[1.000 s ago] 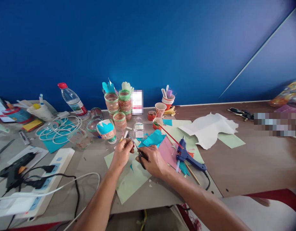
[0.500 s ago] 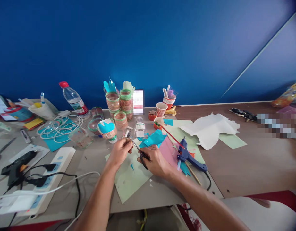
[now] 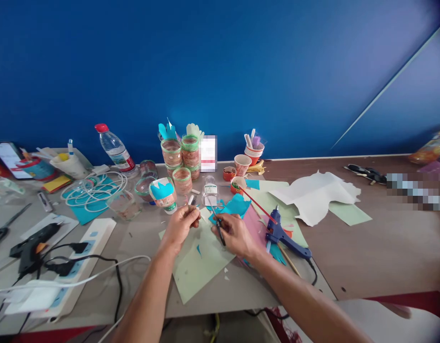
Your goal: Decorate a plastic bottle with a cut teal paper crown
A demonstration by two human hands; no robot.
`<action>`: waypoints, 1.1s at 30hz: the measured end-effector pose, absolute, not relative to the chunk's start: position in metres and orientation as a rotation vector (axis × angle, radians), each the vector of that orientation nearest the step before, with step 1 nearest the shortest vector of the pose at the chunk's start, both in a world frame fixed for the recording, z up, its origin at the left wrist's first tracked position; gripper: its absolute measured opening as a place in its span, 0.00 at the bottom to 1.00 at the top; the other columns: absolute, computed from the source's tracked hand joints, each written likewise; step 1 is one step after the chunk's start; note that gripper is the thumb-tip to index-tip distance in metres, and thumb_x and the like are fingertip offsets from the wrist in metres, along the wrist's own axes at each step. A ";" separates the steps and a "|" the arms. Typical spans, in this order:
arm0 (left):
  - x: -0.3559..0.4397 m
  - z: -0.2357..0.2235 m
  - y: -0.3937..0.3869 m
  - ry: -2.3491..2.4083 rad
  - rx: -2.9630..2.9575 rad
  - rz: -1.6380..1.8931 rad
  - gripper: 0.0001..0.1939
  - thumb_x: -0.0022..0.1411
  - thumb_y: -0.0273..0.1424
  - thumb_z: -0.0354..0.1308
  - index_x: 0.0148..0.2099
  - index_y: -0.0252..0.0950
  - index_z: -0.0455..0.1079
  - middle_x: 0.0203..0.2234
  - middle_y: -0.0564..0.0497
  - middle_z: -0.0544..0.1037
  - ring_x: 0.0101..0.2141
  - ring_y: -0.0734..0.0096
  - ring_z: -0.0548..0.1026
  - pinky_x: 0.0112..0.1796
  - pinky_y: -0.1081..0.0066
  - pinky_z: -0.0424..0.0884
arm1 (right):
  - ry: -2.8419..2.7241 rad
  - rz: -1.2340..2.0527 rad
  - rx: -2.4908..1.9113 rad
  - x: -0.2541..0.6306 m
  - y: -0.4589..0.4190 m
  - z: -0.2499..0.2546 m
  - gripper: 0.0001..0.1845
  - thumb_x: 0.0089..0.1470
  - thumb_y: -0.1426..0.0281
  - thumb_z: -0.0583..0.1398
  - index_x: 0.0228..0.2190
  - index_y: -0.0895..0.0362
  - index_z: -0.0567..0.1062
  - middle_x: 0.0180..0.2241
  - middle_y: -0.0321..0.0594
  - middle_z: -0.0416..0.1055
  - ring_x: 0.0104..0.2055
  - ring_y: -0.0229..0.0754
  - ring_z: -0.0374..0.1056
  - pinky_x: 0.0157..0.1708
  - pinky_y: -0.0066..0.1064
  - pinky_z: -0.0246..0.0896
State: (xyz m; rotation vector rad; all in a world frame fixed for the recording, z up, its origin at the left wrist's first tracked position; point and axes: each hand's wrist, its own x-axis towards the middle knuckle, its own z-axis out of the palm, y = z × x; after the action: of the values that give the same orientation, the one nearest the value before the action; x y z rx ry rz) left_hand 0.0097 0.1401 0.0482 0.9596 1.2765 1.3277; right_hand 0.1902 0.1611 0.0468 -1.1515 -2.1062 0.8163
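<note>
My left hand (image 3: 182, 224) is closed, thumb pressed to the fingers, around a small white piece (image 3: 191, 199) that looks like paper; the fingers hide most of it. Just to the right, my right hand (image 3: 234, 232) grips scissors (image 3: 220, 230) with dark handles, their metal blades pointing up and away. Under both hands lies a pale green sheet (image 3: 200, 267) with a small blue scrap on it. Crumpled blue paper (image 3: 237, 205) sits beyond the right hand, and a pink sheet (image 3: 254, 226) lies beside it. A small clear bottle (image 3: 210, 189) stands behind the hands.
A blue glue gun (image 3: 286, 236) lies to the right, near torn white paper (image 3: 316, 195). Stacked decorated cups (image 3: 171, 152) and a cup with blue paper (image 3: 162, 191) stand behind. On the left are a power strip (image 3: 82, 262), a black glue gun (image 3: 34, 245) and a water bottle (image 3: 116, 150).
The scissors have come away from the left hand's piece, turning more upright as my right hand shifted slightly right. The whole view has shifted a little.
</note>
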 end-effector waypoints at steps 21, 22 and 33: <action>0.025 0.050 0.137 1.156 0.825 1.292 0.16 0.47 0.39 0.67 0.28 0.34 0.66 0.22 0.56 0.69 0.22 0.80 0.64 0.26 0.76 0.60 | -2.291 0.656 -1.079 0.190 0.151 0.052 0.09 0.48 0.67 0.63 0.33 0.57 0.75 0.27 0.38 0.76 0.33 0.43 0.70 0.43 0.36 0.51; 0.025 0.050 0.137 1.153 0.830 1.285 0.15 0.47 0.39 0.66 0.28 0.34 0.66 0.22 0.56 0.69 0.22 0.80 0.64 0.27 0.76 0.60 | -2.293 0.654 -1.077 0.189 0.151 0.051 0.09 0.48 0.67 0.63 0.33 0.57 0.75 0.27 0.38 0.76 0.32 0.43 0.70 0.43 0.36 0.51; 0.025 0.053 0.136 1.143 0.825 1.261 0.16 0.46 0.39 0.67 0.28 0.34 0.66 0.22 0.56 0.69 0.22 0.80 0.64 0.26 0.75 0.60 | -2.330 0.609 -1.066 0.190 0.150 0.053 0.08 0.51 0.66 0.62 0.33 0.58 0.75 0.25 0.38 0.74 0.31 0.42 0.70 0.42 0.35 0.49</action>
State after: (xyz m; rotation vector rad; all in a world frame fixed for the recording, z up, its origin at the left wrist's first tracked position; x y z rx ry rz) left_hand 0.0253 0.1364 0.0526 0.8250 1.1426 1.2614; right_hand 0.1895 0.1495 0.0531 -1.0664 -2.3303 0.6086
